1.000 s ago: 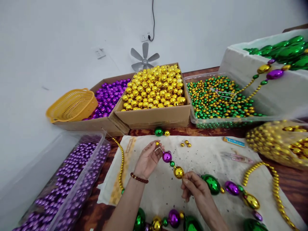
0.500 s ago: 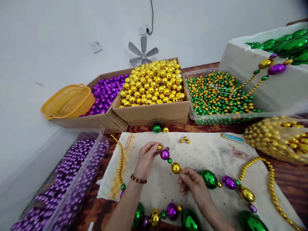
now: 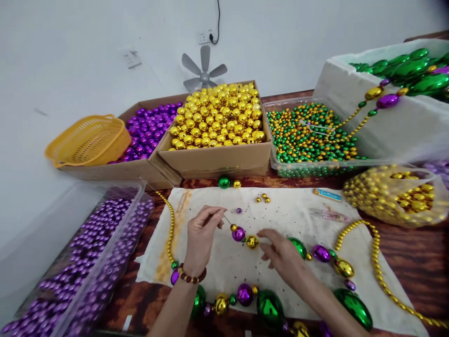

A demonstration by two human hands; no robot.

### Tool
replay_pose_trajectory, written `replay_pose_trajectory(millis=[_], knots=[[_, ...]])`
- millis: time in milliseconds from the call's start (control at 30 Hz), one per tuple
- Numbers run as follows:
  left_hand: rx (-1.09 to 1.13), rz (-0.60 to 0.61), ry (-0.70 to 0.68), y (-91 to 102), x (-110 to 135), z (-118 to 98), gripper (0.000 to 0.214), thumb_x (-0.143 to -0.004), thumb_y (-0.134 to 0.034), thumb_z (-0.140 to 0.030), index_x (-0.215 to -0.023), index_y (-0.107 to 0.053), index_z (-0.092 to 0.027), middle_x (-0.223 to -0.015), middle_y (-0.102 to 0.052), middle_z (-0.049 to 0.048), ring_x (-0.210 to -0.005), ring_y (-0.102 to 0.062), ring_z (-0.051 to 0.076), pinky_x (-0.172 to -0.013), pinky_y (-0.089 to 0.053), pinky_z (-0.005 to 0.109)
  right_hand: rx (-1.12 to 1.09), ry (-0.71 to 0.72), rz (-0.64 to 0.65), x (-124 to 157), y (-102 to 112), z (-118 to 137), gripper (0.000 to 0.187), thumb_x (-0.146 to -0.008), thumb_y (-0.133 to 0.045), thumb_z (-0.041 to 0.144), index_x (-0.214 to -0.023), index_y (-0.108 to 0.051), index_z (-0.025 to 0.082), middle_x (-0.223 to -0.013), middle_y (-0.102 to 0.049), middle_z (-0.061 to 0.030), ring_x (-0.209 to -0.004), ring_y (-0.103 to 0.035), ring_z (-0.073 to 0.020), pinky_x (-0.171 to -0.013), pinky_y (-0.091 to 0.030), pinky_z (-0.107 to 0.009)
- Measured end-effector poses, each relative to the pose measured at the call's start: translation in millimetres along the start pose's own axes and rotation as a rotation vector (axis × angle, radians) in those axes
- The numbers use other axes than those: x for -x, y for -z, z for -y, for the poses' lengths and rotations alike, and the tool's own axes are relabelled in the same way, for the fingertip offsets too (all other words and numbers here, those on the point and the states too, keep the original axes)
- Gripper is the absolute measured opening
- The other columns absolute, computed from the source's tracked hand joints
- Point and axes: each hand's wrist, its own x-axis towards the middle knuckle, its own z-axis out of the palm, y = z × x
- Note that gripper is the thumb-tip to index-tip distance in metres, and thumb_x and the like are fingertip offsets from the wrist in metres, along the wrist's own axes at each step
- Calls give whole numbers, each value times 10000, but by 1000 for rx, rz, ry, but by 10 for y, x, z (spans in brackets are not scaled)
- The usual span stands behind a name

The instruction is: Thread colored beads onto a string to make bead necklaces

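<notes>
My left hand [image 3: 202,231], closed in a pinch, holds the end of a thin, dark needle-like piece. Threaded just below it are a small gold bead [image 3: 233,227], a purple bead [image 3: 238,234] and a larger gold bead [image 3: 251,242], with a green one partly hidden between. My right hand [image 3: 280,252] is open beside the larger gold bead, thumb and forefinger apart. To its right, the strand continues with a big green bead [image 3: 298,246], partly behind the hand, and a purple oval bead [image 3: 321,253]. Nearer me runs a row with a large green bead [image 3: 270,306].
A white cloth [image 3: 280,215] covers the table. Behind it stand a carton of gold beads [image 3: 217,161], a yellow basket [image 3: 87,140] and a tub of small beads [image 3: 315,164]. Left is a clear bin of purple beads [image 3: 94,243]; right lies a bag of gold beads [image 3: 379,196].
My right hand has let go of the gold bead and its fingers have spread. The left hand has slid off the small gold bead, drawing up and left along the thin piece.
</notes>
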Motion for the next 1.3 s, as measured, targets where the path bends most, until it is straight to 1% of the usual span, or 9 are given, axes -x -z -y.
replay_pose_trajectory(millis=[100,233,433,633,733,833,967,1100,1300], knots=[[-26,-11,-76,-31,26,-181,105,-852,-600,-244,-844,-690,-189,-715,-551,-3,-660,-514,114,-639,-407,257,253,183,-64,-181,230,369,223,-926,-442,279,-1053,-615,218,-1150,-600,-57,-558,-611,-94,-626,-488,-277],[-78,-13,-182,-75,35,-391,101,-852,-598,-230,-845,-693,-197,-712,-559,-1,-664,-529,120,-633,-425,259,290,426,83,-411,267,793,224,-921,-496,246,-1105,-624,252,-1082,-657,-25,-729,-636,-122,-714,-444,-243],[-33,-92,-185,-86,57,-519,114,-836,-607,-262,-816,-694,-192,-688,-559,9,-668,-524,136,-639,-440,272,373,462,324,-584,89,734,201,-906,-507,216,-765,-651,205,-697,-659,20,-646,-577,-124,-624,-379,-214],[262,-50,17,-2,56,-298,280,-853,-566,-310,-1109,-628,-216,-888,-626,35,-727,-588,140,-667,-479,277,262,454,362,-574,170,834,238,-958,-437,303,-807,-589,200,-623,-612,30,-589,-561,-113,-601,-402,-207],[123,199,100,-59,121,-143,215,-824,-598,-287,-1014,-653,-202,-947,-649,44,-826,-604,175,-730,-479,287,47,480,407,-541,226,1068,272,-961,-434,334,-764,-554,189,-592,-559,37,-544,-535,-100,-564,-413,-202],[-28,391,54,-208,214,-38,110,-832,-593,-269,-859,-665,-189,-884,-663,41,-877,-590,208,-810,-455,317,-123,516,466,-499,272,1346,245,-954,-455,331,-781,-542,181,-594,-506,49,-509,-503,-78,-500,-398,-176],[-118,391,-38,-365,254,69,202,-883,-518,-277,-963,-695,-217,-1045,-662,61,-1020,-563,238,-925,-404,367,-277,613,484,-411,395,1737,191,-949,-479,301,-846,-562,163,-607,-483,58,-485,-487,-49,-458,-396,-143],[-113,392,-25,-412,269,243,233,-882,-513,-288,-975,-717,-225,-1032,-657,74,-934,-579,211,-844,-429,326,-346,702,382,-328,577,2015,199,-966,-431,252,-882,-582,154,-588,-500,70,-487,-554,-37,-483,-439,-125],[-137,401,120,-391,371,503,277,-880,-507,-357,-982,-723,-215,-964,-668,67,-841,-578,196,-760,-417,299,-314,654,288,-367,676,1963,211,-928,-492,289,-863,-622,137,-587,-555,70,-448,-569,-22,-432,-418,-91]])
